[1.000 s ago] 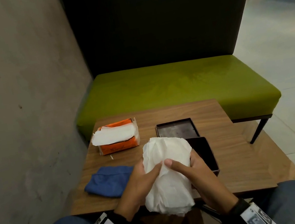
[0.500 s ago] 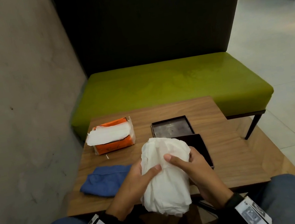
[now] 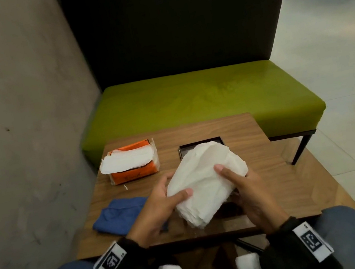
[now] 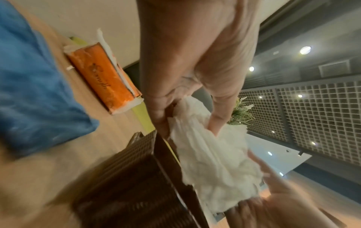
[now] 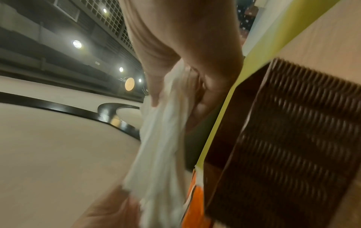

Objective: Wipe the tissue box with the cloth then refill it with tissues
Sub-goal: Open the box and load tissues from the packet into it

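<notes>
Both hands hold a thick stack of white tissues [image 3: 206,183] above the table. My left hand [image 3: 174,187] grips its left side, thumb on top. On the right side my right hand [image 3: 233,172] does the same. Under the stack stands the dark ribbed tissue box [image 3: 228,208], mostly hidden here; its open top and ribbed wall [image 4: 126,185] show in the left wrist view, and the wall [image 5: 283,138] shows in the right wrist view. A second dark square part [image 3: 185,148] lies just behind it. The blue cloth [image 3: 119,213] lies crumpled at the left.
An opened orange tissue pack [image 3: 132,166] with white tissue on top sits at the table's far left. The small wooden table [image 3: 274,176] stands against a grey wall on the left. A green bench [image 3: 201,101] is beyond it, with tiled floor to the right.
The tissue stack has risen from hanging over the table's near edge and moved forward, now tilted over the dark box. Both hands moved with it.
</notes>
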A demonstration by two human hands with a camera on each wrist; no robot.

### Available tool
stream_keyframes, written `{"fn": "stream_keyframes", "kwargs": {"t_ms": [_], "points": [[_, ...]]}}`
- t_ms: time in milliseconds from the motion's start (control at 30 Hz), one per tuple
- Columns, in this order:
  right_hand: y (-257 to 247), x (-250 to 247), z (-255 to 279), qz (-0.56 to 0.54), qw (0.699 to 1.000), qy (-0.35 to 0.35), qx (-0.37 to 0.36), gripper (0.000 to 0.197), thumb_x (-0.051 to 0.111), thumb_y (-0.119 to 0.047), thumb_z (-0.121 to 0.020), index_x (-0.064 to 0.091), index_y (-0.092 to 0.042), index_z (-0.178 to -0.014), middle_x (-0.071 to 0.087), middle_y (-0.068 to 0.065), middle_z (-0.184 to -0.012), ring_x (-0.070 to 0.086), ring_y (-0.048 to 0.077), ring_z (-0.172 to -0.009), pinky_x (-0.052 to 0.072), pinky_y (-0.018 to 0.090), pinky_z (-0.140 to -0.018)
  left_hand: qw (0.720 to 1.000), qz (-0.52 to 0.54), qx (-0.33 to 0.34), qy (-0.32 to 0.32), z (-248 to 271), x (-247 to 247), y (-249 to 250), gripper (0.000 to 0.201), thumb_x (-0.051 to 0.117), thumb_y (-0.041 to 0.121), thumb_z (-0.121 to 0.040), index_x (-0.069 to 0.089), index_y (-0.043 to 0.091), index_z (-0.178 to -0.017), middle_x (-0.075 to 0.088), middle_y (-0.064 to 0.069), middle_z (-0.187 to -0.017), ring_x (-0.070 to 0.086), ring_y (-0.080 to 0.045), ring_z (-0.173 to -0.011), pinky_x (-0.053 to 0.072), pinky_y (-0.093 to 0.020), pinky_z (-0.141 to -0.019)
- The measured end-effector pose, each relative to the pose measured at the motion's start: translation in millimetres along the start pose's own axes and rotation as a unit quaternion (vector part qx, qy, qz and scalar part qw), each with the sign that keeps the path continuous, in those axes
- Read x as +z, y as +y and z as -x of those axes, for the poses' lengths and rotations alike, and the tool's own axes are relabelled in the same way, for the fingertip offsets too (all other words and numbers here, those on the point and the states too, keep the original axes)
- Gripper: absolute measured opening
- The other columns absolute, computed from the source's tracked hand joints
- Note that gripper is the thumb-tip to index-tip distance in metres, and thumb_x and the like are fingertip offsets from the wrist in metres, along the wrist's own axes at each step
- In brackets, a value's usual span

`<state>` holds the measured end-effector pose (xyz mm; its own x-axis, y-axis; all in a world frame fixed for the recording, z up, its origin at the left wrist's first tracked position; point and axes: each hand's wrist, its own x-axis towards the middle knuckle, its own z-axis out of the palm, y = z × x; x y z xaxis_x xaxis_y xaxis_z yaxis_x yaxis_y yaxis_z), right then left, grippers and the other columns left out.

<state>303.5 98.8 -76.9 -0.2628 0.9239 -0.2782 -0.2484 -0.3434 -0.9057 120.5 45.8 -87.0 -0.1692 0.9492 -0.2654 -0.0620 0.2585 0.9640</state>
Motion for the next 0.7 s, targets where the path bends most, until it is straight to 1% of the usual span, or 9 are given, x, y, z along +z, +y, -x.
{"fn": "stream_keyframes", "kwargs": {"t_ms": [100, 200, 267, 333, 433, 500, 567, 633, 700], "points": [[-14.4, -14.6, -13.7, 0.063, 0.998, -0.019, -0.015, 0.074, 0.084, -0.036, -0.061, 0.050, -0.022, -0.126, 0.067, 0.005, -0.116, 0.069, 0.021, -0.099, 0.058, 0.037, -0.074, 0.988, -0.144, 0.049, -0.013, -24.4, -4.9, 16.2, 0.052, 0.078, 0.019, -0.071, 0.053, 0.018, -0.117, 0.063, -0.004, -0.115, 0.063, -0.017, -0.103, 0.053, -0.029, -0.082], [-25.1, -28.6, -28.8, 0.175, 0.983, -0.057, -0.021, 0.087, 0.091, -0.028, -0.059, 0.041, -0.029, -0.129, 0.066, 0.000, -0.116, 0.068, 0.018, -0.102, 0.058, 0.037, -0.083, 0.942, -0.316, 0.111, -0.025, -46.3, -2.4, 34.6, 0.042, 0.071, 0.016, -0.077, 0.053, 0.020, -0.114, 0.063, -0.001, -0.109, 0.061, -0.019, -0.100, 0.051, -0.035, -0.083], [-22.3, -35.2, -38.1, 0.287, 0.955, -0.061, -0.044, 0.083, 0.088, -0.023, -0.065, 0.036, -0.032, -0.130, 0.063, -0.003, -0.116, 0.064, 0.017, -0.106, 0.057, 0.036, -0.085, 0.917, -0.378, 0.121, -0.041, -55.1, 3.8, 41.2, 0.040, 0.067, 0.015, -0.080, 0.052, 0.019, -0.116, 0.062, 0.001, -0.108, 0.059, -0.017, -0.097, 0.049, -0.030, -0.077], [-14.6, -40.4, -45.9, 0.423, 0.901, -0.032, -0.089, 0.067, 0.081, -0.021, -0.074, 0.041, -0.029, -0.128, 0.060, -0.002, -0.115, 0.060, 0.021, -0.108, 0.054, 0.041, -0.087, 0.891, -0.435, 0.113, -0.067, -61.9, 9.7, 39.9, 0.037, 0.064, 0.015, -0.081, 0.051, 0.018, -0.116, 0.061, 0.000, -0.107, 0.059, -0.017, -0.094, 0.048, -0.029, -0.074], [-9.0, -40.7, -45.7, 0.626, 0.772, -0.019, -0.109, 0.048, 0.068, -0.035, -0.082, 0.051, -0.020, -0.124, 0.059, 0.004, -0.119, 0.053, 0.026, -0.113, 0.045, 0.047, -0.095, 0.851, -0.506, 0.076, -0.115, -68.6, 14.4, 30.9, 0.036, 0.059, 0.020, -0.081, 0.047, 0.024, -0.114, 0.062, -0.006, -0.107, 0.058, -0.022, -0.092, 0.050, -0.039, -0.077], [-11.4, -37.6, -39.5, 0.737, 0.667, -0.039, -0.097, 0.037, 0.060, -0.042, -0.084, 0.055, -0.020, -0.113, 0.049, 0.005, -0.125, 0.042, 0.028, -0.119, 0.038, 0.044, -0.098, 0.819, -0.556, 0.056, -0.131, -70.0, 17.7, 26.1, 0.037, 0.055, 0.022, -0.082, 0.045, 0.026, -0.118, 0.058, -0.007, -0.115, 0.050, -0.022, -0.105, 0.044, -0.042, -0.089], [-14.8, -35.0, -35.6, 0.802, 0.590, -0.054, -0.073, 0.033, 0.054, -0.044, -0.085, 0.056, -0.020, -0.108, 0.035, 0.007, -0.131, 0.031, 0.031, -0.129, 0.030, 0.047, -0.102, 0.783, -0.604, 0.045, -0.144, -69.6, 24.1, 23.6, 0.039, 0.053, 0.022, -0.082, 0.044, 0.027, -0.120, 0.054, -0.006, -0.124, 0.035, -0.024, -0.124, 0.027, -0.049, -0.102], [-16.5, -33.2, -36.7, 0.831, 0.551, -0.067, -0.050, 0.034, 0.052, -0.042, -0.087, 0.058, -0.019, -0.112, 0.022, 0.014, -0.145, 0.015, 0.035, -0.141, 0.018, 0.059, -0.110, 0.757, -0.633, 0.039, -0.155, -69.6, 31.6, 22.1, 0.037, 0.052, 0.024, -0.083, 0.045, 0.027, -0.120, 0.052, -0.007, -0.119, 0.032, -0.024, -0.123, 0.021, -0.047, -0.099], [-17.1, -31.5, -41.1, 0.845, 0.529, -0.078, -0.027, 0.034, 0.051, -0.039, -0.090, 0.059, -0.017, -0.114, 0.007, 0.020, -0.156, -0.003, 0.037, -0.147, 0.008, 0.065, -0.111, 0.744, -0.648, 0.034, -0.162, -69.9, 37.3, 20.1, 0.033, 0.052, 0.027, -0.085, 0.047, 0.024, -0.118, 0.049, -0.008, -0.108, 0.033, -0.023, -0.109, 0.024, -0.041, -0.090]]}}
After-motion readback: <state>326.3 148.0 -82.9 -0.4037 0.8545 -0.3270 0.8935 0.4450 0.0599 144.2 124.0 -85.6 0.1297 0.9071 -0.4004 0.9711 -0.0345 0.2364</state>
